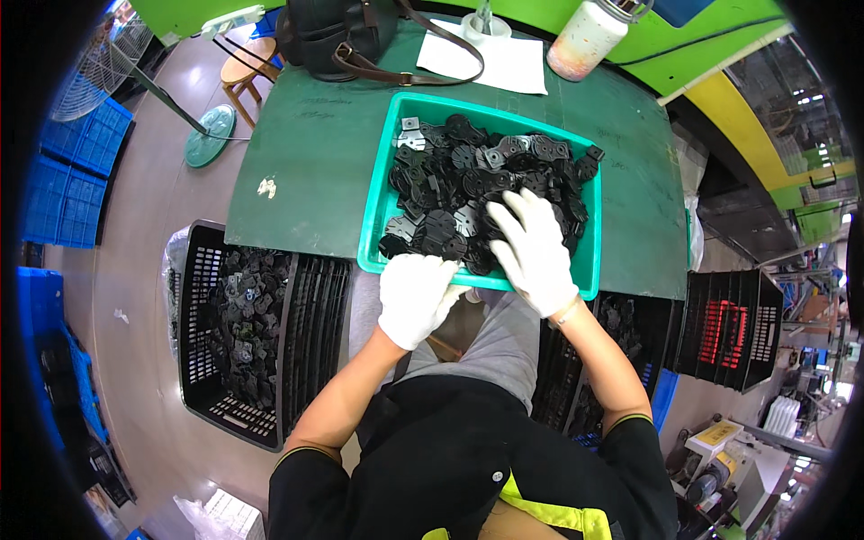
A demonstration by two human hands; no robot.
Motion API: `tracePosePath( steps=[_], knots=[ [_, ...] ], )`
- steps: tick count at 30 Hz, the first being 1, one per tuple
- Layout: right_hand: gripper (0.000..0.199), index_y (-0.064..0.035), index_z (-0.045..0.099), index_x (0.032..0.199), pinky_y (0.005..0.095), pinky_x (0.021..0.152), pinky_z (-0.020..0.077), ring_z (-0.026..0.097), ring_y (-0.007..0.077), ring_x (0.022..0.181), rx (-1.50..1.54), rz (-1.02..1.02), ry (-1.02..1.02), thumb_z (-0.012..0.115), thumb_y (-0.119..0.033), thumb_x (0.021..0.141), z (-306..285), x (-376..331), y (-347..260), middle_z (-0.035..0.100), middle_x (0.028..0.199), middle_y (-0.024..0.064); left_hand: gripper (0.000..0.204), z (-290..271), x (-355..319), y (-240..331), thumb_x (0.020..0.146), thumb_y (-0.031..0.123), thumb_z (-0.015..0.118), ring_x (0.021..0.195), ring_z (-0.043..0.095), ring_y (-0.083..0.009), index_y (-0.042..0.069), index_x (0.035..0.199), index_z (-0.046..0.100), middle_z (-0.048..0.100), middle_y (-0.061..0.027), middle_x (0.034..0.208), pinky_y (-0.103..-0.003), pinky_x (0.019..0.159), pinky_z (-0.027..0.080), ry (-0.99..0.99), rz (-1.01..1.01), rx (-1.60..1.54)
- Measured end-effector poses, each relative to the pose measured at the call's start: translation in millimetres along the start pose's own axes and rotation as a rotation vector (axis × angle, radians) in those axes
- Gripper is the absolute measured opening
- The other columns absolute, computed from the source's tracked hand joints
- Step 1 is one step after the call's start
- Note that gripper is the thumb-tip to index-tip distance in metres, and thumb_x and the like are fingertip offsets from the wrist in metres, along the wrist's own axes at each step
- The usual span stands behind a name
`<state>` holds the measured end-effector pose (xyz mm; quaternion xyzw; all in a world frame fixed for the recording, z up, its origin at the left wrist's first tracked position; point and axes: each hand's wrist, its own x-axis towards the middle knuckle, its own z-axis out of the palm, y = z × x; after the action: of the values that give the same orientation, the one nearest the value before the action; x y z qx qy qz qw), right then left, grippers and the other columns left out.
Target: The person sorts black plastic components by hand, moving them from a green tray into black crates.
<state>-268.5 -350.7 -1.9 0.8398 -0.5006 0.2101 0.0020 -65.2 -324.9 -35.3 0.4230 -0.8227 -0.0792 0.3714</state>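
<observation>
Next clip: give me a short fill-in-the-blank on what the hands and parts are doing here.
1. The black parts lie in a ____ tray.
2. Both hands wear ____ gloves.
3. The right hand rests on the ____.
4. The left hand sits at the tray's ____ edge.

Missing: green; white; parts; near

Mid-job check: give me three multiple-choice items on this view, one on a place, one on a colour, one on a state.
1. Where does the right hand rest?
A. on the black parts in the tray
B. on the floor crate
C. on the bottle

2. What colour is the tray?
A. red
B. teal green
C. white

3. How do the right hand's fingers lie?
A. spread flat over the parts
B. clenched in a fist
C. hidden under the table

Answers:
1. A, its glove lies on the black parts.
2. B, the rim shows teal green.
3. A, the gloved fingers fan out on the pile.
</observation>
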Motion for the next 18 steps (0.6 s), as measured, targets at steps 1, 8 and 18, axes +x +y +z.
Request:
tracePosePath(
  steps=[1, 8, 18],
  knots=[
    [0.047, -0.0088, 0.053, 0.126, 0.0491, 0.103, 0.0313, 0.04, 0.0409, 0.123, -0.009, 0.014, -0.001, 0.061, -0.024, 0.082, -1.4, -5.9, 3.6, 0.047, 0.129, 0.0184, 0.025, -2.3, 1.0, 0.9, 0.068, 0.023, 0.073, 0.059, 0.05, -0.0243, 0.009, 0.083, 0.058, 0.047, -0.0037, 0.063, -0.038, 0.057, 0.038, -0.032, -0.013, -0.001],
    [0.047, -0.0058, 0.054, 0.124, 0.0482, 0.105, 0.0305, 0.039, 0.0406, 0.126, 0.015, 0.018, -0.102, 0.061, -0.026, 0.082, -8.3, 1.0, 3.6, 0.047, 0.131, 0.0187, 0.033, -9.5, -1.9, 1.1, 0.069, 0.026, 0.072, 0.068, 0.055, -0.0238, 0.007, 0.094, 0.062, 0.055, -0.0058, 0.074, -0.037, 0.063, 0.042, -0.038, 0.014, 0.009],
    [0.019, -0.0106, 0.064, 0.099, 0.0387, 0.077, 0.0458, 0.057, 0.0269, 0.09, 0.072, -0.055, 0.141, 0.064, -0.011, 0.079, -18.1, 52.9, 38.7, 0.063, 0.098, 0.0067, 0.019, -118.0, 46.0, 36.0, 0.082, 0.011, 0.057, 0.102, 0.057, -0.0269, -0.002, 0.095, 0.058, 0.059, -0.0168, 0.109, -0.036, 0.089, 0.044, 0.411, -0.254, -1.252]
  ],
)
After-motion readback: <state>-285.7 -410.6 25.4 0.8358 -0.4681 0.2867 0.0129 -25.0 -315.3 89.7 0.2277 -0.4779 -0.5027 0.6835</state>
